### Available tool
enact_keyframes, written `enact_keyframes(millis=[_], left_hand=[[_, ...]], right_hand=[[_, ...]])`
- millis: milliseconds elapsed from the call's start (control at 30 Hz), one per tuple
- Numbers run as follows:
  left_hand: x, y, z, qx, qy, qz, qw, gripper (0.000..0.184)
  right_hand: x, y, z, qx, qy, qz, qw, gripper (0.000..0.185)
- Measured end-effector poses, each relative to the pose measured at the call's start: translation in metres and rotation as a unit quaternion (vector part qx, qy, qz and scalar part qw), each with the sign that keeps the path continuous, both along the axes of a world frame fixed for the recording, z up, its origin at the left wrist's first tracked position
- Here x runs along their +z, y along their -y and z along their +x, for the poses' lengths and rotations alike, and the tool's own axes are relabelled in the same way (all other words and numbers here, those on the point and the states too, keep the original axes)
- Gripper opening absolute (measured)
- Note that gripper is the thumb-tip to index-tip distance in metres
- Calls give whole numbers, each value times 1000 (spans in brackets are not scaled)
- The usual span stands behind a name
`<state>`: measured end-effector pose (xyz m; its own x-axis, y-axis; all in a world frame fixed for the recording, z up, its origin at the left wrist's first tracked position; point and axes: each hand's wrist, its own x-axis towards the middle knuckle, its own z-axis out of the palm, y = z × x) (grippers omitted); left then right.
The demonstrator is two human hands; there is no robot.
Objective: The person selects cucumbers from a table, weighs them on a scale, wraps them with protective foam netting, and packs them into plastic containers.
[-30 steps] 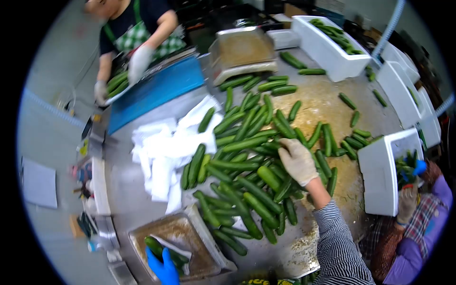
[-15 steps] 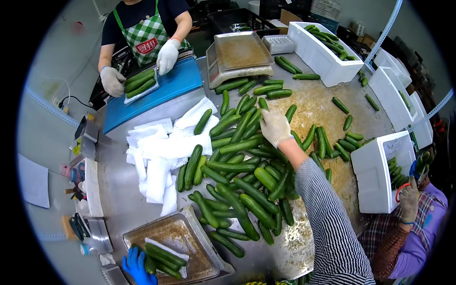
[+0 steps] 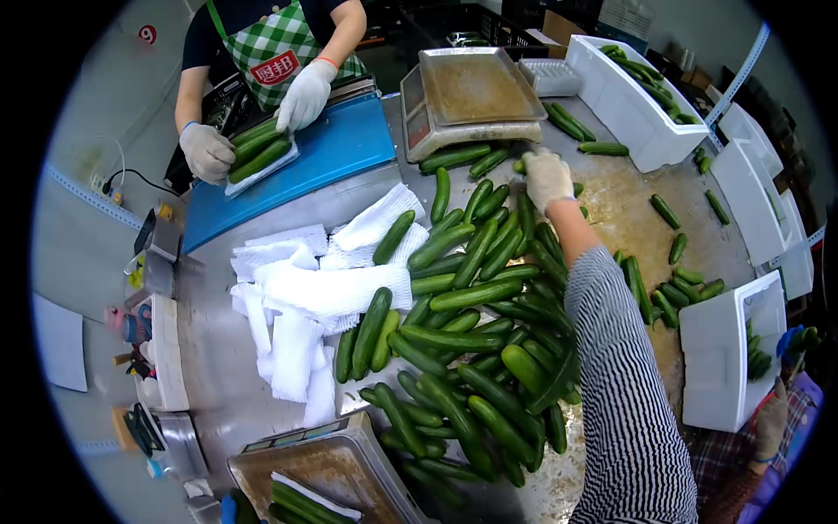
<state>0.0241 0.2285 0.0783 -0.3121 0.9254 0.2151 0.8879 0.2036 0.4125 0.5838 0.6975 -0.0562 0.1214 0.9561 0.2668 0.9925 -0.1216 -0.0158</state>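
My right hand (image 3: 548,182), in a pale knit glove, reaches past the far end of the cucumber pile, close to the far scale. Its fingers are closed around a cucumber (image 3: 520,166), of which only an end shows. Below it spreads the large pile of green cucumbers (image 3: 476,341). At the bottom left edge, a sliver of my left hand (image 3: 229,508) in a blue glove shows against a dark green cucumber (image 3: 245,508); most of that hand is cut off. Beside it, cucumbers (image 3: 305,505) lie on a white sleeve on the near scale (image 3: 358,467).
White foam netting (image 3: 327,288) lies left of the pile. Across the table, a co-worker's gloved hands (image 3: 305,96) hold packed cucumbers over a blue board (image 3: 349,144). The far scale (image 3: 480,87) and white foam boxes (image 3: 633,122) stand beyond. Another person's hand (image 3: 772,424) is at right.
My right hand has moved away from me, from the pile toward the far scale. My left hand has dropped mostly out of view. The whole view has shifted slightly.
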Motion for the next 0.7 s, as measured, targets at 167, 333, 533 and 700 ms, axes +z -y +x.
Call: enact_keyframes(millis=[167, 333, 533, 700], left_hand=[[9, 5, 5, 129, 213, -16, 968, 45], [-66, 30, -57, 38, 529, 94, 843, 51], [-14, 25, -24, -24, 254, -70, 964, 46], [-1, 8, -41, -279, -69, -73, 955, 51]], right_hand=[[38, 99, 15, 62, -757, 153, 632, 27], [73, 217, -37, 100, -921, 65, 371, 40], [85, 370, -128, 43, -959, -130, 250, 45], [73, 493, -200, -28, -914, -224, 337, 51]])
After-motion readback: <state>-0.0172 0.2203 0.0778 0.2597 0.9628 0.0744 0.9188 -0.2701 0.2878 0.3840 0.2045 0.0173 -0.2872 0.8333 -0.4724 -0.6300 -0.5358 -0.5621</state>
